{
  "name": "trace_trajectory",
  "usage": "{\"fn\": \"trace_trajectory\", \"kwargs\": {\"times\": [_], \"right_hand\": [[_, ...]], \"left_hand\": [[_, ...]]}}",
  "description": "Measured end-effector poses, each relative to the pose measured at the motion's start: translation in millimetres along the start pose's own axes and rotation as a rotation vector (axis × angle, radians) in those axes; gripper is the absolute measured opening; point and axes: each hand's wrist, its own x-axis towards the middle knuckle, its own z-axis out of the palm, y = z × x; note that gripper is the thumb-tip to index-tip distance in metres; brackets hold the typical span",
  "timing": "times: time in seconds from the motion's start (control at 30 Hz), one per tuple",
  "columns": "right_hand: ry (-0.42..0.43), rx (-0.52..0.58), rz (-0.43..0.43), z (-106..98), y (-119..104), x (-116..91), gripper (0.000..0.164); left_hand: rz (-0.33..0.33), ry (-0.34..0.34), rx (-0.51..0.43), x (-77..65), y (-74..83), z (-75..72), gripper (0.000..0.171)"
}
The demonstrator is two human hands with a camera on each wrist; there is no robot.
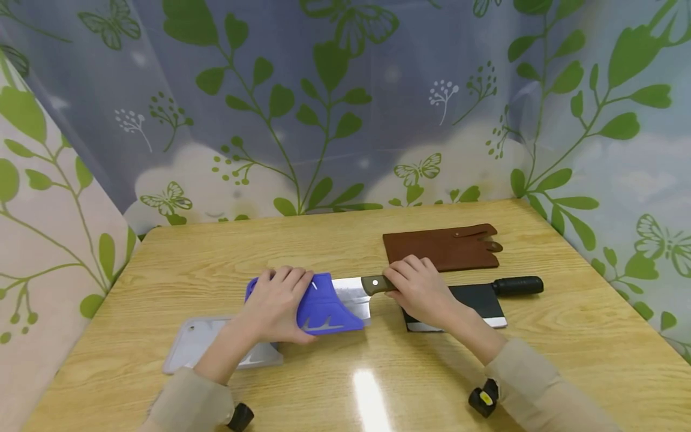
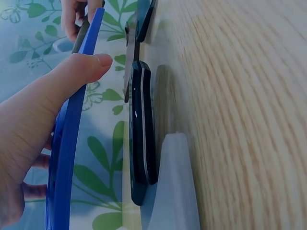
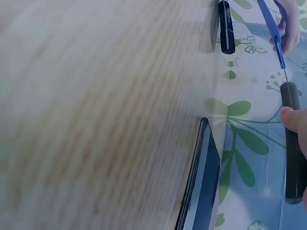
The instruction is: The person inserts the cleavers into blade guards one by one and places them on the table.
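Observation:
My left hand (image 1: 281, 303) grips a blue plastic knife sheath (image 1: 329, 303), thumb on the near edge and fingers over the far one. My right hand (image 1: 423, 291) holds the brown riveted handle of a kitchen knife (image 1: 352, 293). Part of its broad steel blade shows outside the sheath; the rest is hidden inside. In the left wrist view the sheath (image 2: 67, 143) stands edge-on, raised above the table. The dark knife handle (image 3: 292, 143) lies in the fingers in the right wrist view.
Below my left forearm lies a pale grey sheath (image 1: 200, 339), beside a black knife handle (image 2: 142, 124). A black cleaver (image 1: 475, 300) with a pale edge rests under my right hand. Behind it is a brown leather sheath (image 1: 437, 249). Patterned curtains (image 1: 324, 120) surround the wooden table (image 1: 324, 384).

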Motion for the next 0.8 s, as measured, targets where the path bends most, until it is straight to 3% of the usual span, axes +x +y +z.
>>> {"fn": "trace_trajectory", "kwargs": {"times": [0.8], "right_hand": [[0.036, -0.023, -0.032, 5, -11, 4, 0.043]], "left_hand": [[0.009, 0.002, -0.023, 1.2, 6.9, 6.1, 0.102]]}}
